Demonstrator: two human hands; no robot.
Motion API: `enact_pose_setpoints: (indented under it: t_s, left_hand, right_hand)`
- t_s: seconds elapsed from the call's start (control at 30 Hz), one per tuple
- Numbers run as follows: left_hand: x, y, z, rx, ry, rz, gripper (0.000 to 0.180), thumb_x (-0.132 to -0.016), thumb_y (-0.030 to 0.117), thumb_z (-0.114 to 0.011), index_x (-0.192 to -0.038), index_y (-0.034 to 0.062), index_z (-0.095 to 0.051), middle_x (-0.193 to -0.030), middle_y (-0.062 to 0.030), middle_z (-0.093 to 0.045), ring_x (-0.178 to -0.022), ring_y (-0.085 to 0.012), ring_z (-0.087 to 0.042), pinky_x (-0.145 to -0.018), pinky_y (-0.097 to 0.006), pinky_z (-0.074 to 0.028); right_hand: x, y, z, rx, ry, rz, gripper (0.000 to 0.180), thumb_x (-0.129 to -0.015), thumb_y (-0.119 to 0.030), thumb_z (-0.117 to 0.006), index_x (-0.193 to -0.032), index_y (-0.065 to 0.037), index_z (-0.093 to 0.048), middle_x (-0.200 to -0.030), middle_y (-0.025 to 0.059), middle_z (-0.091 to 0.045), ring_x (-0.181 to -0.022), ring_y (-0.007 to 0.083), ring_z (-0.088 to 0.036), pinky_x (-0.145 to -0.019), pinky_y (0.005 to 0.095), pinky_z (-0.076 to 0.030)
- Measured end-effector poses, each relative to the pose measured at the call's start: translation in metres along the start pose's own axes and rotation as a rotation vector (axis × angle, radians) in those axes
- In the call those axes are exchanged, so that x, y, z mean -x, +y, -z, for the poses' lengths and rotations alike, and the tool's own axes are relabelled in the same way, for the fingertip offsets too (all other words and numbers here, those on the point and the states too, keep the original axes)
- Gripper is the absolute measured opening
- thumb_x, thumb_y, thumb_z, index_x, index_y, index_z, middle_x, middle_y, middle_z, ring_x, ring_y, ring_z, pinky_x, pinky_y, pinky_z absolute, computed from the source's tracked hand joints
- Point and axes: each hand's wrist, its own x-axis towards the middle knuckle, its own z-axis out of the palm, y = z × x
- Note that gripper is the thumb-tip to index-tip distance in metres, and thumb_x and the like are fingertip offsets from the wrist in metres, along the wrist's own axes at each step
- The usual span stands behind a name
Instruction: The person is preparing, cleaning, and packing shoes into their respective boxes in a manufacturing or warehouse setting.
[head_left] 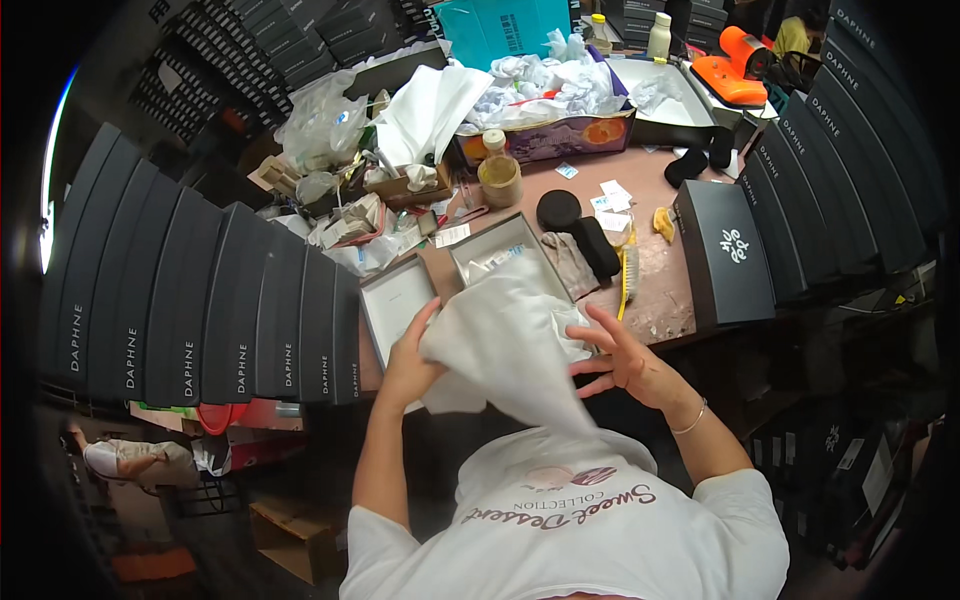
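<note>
My left hand (415,352) is closed on the left edge of a soft white sheet (500,330), smeared by motion; whether it is paper or cloth I cannot tell. Spread fingers show on my right hand (630,362), beside the sheet's right edge; contact there is unclear. Beyond the sheet lies an open shallow box (480,243) with grey rims and clear wrapping inside. A second pale tray-like half (385,300) adjoins it on the left. The sheet hides part of both.
Dark shoeboxes (170,290) stand in a row at left, with more stacked (830,170) at right. One dark box (735,255) sits on the table's right. A yellow-handled brush (628,275), a jar (500,183) and a carton of crumpled paper (550,138) lie beyond my hands.
</note>
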Motion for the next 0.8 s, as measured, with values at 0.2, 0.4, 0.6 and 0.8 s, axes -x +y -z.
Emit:
enact_pose_setpoints:
  t_s: [0.2, 0.4, 0.6, 0.8]
  left_hand:
    - [-0.113, -0.064, -0.040, 0.596, 0.276, -0.002, 0.083, -0.078, -0.006, -0.060, -0.147, 0.0059, -0.016, -0.117, -0.0137, -0.057, -0.099, -0.0177, -0.059, -0.081, -0.028, -0.049]
    - [-0.091, -0.065, -0.131, 0.543, -0.026, 0.141, 0.057, -0.086, 0.006, -0.059, -0.137, -0.0035, -0.035, -0.131, -0.0195, -0.047, -0.124, -0.0242, -0.044, -0.102, -0.036, -0.036]
    - [-0.006, -0.151, -0.040, -0.615, 0.454, -0.055, 0.045, -0.083, 0.017, -0.065, -0.121, -0.0022, -0.050, -0.101, -0.0187, -0.060, -0.090, -0.0318, -0.062, -0.080, -0.040, -0.049]
    - [0.000, -0.096, 0.002, -0.401, 0.425, -0.059, 0.037, -0.082, 0.001, -0.061, -0.118, 0.0058, -0.053, -0.064, -0.0043, -0.051, -0.055, -0.0109, -0.050, -0.051, -0.028, -0.041]
  right_hand:
    - [-0.073, 0.024, 0.004, 1.555, 0.180, 0.196, 0.070, -0.077, -0.018, -0.068, -0.140, -0.009, -0.038, -0.135, 0.0231, -0.041, -0.123, 0.0403, -0.044, -0.100, 0.0455, -0.038]
    - [-0.111, 0.075, 0.052, 2.070, 0.308, 0.243, 0.065, -0.079, -0.015, -0.067, -0.137, -0.009, -0.040, -0.134, 0.0217, -0.042, -0.123, 0.0361, -0.042, -0.102, 0.0483, -0.032]
    - [-0.080, 0.075, 0.072, 1.571, 0.413, 0.249, 0.067, -0.081, -0.013, -0.063, -0.140, 0.000, -0.031, -0.126, 0.0283, -0.048, -0.112, 0.0430, -0.050, -0.094, 0.0460, -0.042]
    - [-0.057, 0.091, 0.054, 1.440, 0.247, 0.109, 0.062, -0.085, -0.012, -0.060, -0.138, 0.004, -0.032, -0.122, 0.0307, -0.050, -0.112, 0.0439, -0.050, -0.093, 0.0444, -0.043]
